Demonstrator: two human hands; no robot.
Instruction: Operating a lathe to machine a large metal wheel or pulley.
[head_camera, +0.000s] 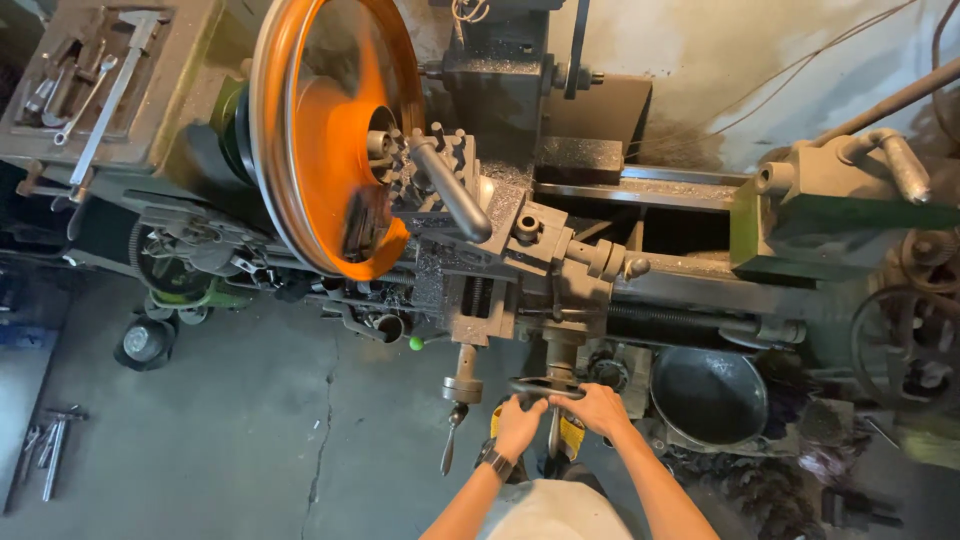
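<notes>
A carriage handwheel (547, 388) at the front of a metal lathe (520, 250) is gripped by both hands: the left hand (519, 424) is closed around its near-left rim and the right hand (600, 407) around its near-right rim. Above the handwheel sits the tool post (440, 170) with its lever, and just left of that a large orange disc (335, 130) is held in the chuck, motion-blurred. Right of the handwheel a dark metal bowl (708, 395) rests below the bed, with the green tailstock (840, 210) further up; wrenches (85, 85) lie on a tray far upper left.
</notes>
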